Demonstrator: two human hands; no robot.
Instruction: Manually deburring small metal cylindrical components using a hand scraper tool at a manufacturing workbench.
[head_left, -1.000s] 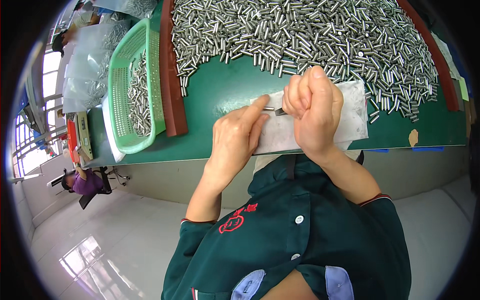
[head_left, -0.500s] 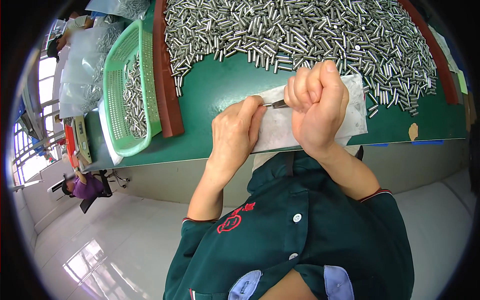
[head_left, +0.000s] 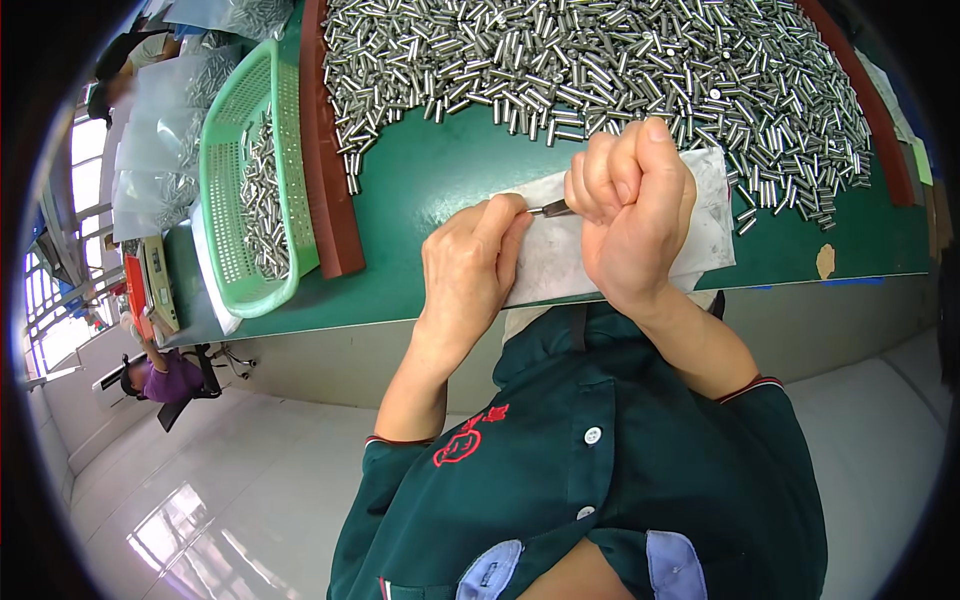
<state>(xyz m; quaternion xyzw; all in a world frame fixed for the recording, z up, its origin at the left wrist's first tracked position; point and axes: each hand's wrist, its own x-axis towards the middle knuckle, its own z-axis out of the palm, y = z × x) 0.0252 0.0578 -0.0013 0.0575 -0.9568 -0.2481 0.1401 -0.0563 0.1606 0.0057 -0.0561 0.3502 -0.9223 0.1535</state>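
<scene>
while a great heap of metal pins [head_left: 600, 70] is left unsorted across the green table [head_left: 440, 210] and fewer are gathered in the green basket [head_left: 250, 170], one small pin [head_left: 553, 208] is pinched over the white cloth [head_left: 560, 250] between left hand [head_left: 465, 270] and fisted right hand [head_left: 630, 215], held close together.

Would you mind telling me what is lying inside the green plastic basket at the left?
The green plastic basket holds a loose heap of small metal pins along its middle. Its perforated floor shows around them; whatever lies beneath the heap is covered.
</scene>
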